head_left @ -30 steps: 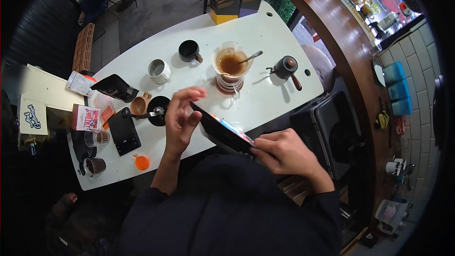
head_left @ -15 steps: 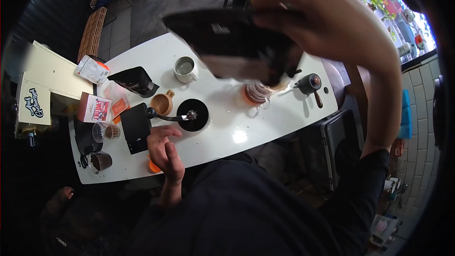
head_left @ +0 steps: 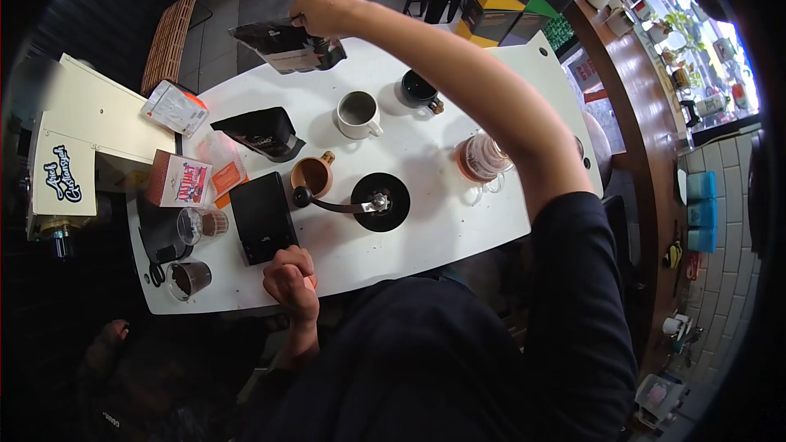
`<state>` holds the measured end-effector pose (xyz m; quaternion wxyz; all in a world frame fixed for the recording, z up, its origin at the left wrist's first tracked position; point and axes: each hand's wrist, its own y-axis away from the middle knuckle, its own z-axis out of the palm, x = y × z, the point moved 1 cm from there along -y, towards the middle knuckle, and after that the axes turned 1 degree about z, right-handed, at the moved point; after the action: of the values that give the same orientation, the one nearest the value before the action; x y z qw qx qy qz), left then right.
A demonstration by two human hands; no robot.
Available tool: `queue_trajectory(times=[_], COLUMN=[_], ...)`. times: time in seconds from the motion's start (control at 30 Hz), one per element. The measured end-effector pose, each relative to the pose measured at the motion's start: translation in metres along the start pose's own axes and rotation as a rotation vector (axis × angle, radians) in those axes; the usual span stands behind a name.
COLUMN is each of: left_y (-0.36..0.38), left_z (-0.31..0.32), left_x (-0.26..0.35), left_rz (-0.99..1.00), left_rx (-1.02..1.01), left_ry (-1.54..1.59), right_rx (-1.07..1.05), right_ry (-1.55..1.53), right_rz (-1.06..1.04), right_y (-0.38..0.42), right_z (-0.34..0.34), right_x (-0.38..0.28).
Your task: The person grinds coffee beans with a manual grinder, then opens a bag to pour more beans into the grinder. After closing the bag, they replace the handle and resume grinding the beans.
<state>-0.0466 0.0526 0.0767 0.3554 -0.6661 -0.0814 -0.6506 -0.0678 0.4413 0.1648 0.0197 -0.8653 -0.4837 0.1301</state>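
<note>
My right hand (head_left: 327,10) grips a dark pouch-like bag (head_left: 286,49) by its upper corner, held over the far edge of the table. My left hand (head_left: 292,278) is at the near edge with its fingers curled; what it holds, if anything, is hidden. Just beyond it lies a flat black device (head_left: 263,219), like a scale. A hand grinder (head_left: 381,203) with a crank handle stands to the right of that. Near its knob is a brown cup (head_left: 313,178). Below the raised bag are a grey-white mug (head_left: 358,115) and a standing black pouch (head_left: 264,135).
A glass server (head_left: 483,160) with reddish liquid and a dark cup (head_left: 419,90) stand at the right. Leftward are a white-orange pouch (head_left: 176,108), a red-white box (head_left: 182,180), and clear cups with brown contents (head_left: 191,278). Another person's hand (head_left: 119,330) shows at lower left.
My right hand has carried the bag leftward and away, from above the table's right side to its far edge. My left hand's fingers have curled in. The camera view has shifted.
</note>
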Motion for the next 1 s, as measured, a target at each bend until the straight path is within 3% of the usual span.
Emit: queue_trajectory(times=[0.23,0.37,0.53,0.7,0.83,0.9,0.97,1.0], left_y=[0.001,0.003,-0.002,0.01,0.04,0.051,0.051,0.053], left_z=[-0.012,-0.016,-0.011,0.001,0.004,0.01,0.024,0.028], left_x=[0.0,-0.005,-0.013,-0.036,-0.084,-0.095,-0.1,-0.109], left_rz=[-0.031,-0.089,-0.06,-0.108,-0.133,-0.227,-0.096,-0.093], left_rx=[0.07,0.062,0.098,0.143,0.033,-0.005,-0.1,-0.094], left_ry=[-0.022,-0.014,-0.129,-0.192,-0.195,-0.191,-0.288,-0.29], right_rx=[-0.089,-0.089,-0.249,-0.305,-0.187,-0.118,-0.215,-0.159], right_ry=[-0.165,-0.156,-0.08,0.0,0.004,-0.139,-0.28,-0.381], right_rz=[0.023,-0.032,-0.051,-0.085,-0.127,-0.268,-0.276,-0.295], right_y=[-0.014,0.002,0.021,0.026,0.07,0.105,0.148,0.172], right_z=[0.093,0.113,0.122,0.09,0.024,0.001,-0.022,-0.018], right_x=[0.008,0.007,0.002,-0.005,-0.022,-0.029,-0.04,-0.039])
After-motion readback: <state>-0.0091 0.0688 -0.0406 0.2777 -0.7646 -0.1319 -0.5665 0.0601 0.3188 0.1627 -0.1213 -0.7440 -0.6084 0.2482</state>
